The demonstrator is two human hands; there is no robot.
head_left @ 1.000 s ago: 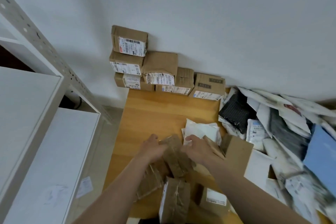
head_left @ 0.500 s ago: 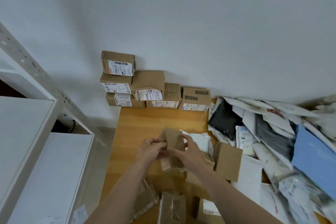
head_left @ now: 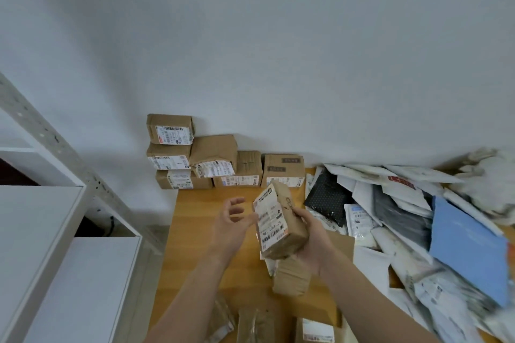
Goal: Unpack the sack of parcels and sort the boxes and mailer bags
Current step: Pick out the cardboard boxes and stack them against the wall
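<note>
- Raised small box toward box stack since previous frame; turned label upward.
- Released with left grip; grasping small box with right grip.
- Probably ready for stacking.

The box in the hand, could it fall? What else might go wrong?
Maybe. Only the right hand grips the box; the left hand is open beside it, so it could slip onto the table. The box stack by the wall is uneven, so adding one might topple it. The heaped mailer bags could slide.

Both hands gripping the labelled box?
No: only the right hand grips the box; the left hand is beside it, fingers loose.
</note>
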